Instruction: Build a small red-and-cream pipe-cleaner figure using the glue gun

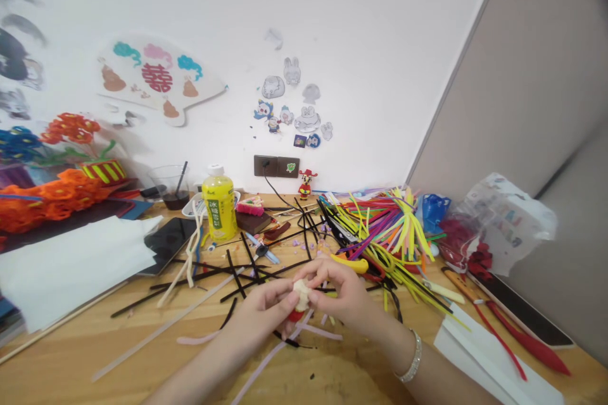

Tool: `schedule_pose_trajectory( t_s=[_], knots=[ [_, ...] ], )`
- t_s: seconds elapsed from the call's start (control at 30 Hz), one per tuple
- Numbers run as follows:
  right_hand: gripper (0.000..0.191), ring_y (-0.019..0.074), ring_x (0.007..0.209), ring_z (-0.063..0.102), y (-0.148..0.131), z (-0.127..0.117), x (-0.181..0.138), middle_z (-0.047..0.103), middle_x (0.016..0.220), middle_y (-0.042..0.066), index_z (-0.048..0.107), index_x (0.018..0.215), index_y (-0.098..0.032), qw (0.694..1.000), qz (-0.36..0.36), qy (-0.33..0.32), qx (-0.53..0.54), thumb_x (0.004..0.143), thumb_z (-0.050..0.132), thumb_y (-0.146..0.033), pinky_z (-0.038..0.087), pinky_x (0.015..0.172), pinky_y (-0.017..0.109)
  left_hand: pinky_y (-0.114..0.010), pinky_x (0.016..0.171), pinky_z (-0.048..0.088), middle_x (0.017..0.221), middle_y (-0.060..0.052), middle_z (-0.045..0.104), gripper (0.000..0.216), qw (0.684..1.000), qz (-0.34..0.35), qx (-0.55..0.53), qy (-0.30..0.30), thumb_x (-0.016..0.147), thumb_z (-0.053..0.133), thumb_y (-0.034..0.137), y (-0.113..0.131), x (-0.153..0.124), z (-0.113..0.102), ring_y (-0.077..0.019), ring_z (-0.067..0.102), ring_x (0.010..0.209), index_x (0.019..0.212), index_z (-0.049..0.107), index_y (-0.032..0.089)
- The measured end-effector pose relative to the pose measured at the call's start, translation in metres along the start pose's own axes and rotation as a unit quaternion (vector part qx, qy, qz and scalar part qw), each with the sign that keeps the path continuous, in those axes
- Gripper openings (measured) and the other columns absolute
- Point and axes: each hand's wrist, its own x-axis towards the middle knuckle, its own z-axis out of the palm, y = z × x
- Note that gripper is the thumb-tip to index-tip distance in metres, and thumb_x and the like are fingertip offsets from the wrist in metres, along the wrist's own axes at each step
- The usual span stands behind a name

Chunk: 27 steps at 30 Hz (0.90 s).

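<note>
Between my two hands, low in the middle of the head view, is a small cream-and-red fuzzy figure, seemingly of pipe cleaner. My left hand grips it from the left, thumb against the cream part. On the other side, the fingers of my right hand close on its top and right edge. Its red lower part shows under my left thumb, and the rest is hidden by fingers. Just below lie lilac pipe cleaners. Black pipe cleaners are scattered beyond my hands.
A yellow drink bottle stands at the back, left of a small red-hatted figure. Colourful pipe cleaners are heaped behind my right hand, near yellow-handled scissors. Red-handled pliers lie right; white paper lies left.
</note>
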Motion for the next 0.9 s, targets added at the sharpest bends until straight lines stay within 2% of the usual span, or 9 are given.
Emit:
schedule_pose_trajectory(
  t_s=[0.3, 0.9],
  knots=[
    [0.015, 0.0181, 0.084, 0.06, -0.001, 0.006, -0.002, 0.064, 0.089, 0.005, 0.052, 0.068, -0.019, 0.999, -0.005, 0.03, -0.021, 0.068, 0.059, -0.007, 0.044, 0.077, 0.033, -0.021, 0.046, 0.031, 0.056, 0.004, 0.048, 0.052, 0.996, 0.008, 0.09, -0.009, 0.061, 0.063, 0.058, 0.007, 0.001, 0.003, -0.0076, 0.038, 0.047, 0.08, 0.061, 0.01],
    [0.015, 0.017, 0.084, 0.058, 0.003, 0.012, -0.003, 0.062, 0.088, 0.004, 0.049, 0.069, -0.02, 0.999, -0.005, 0.041, -0.012, 0.07, 0.056, -0.006, 0.044, 0.076, 0.032, -0.021, 0.047, 0.028, 0.062, 0.003, 0.049, 0.051, 0.992, 0.028, 0.119, -0.009, 0.064, 0.061, 0.058, 0.004, 0.001, 0.002, -0.0087, 0.036, 0.051, 0.084, 0.057, 0.01]
  ],
)
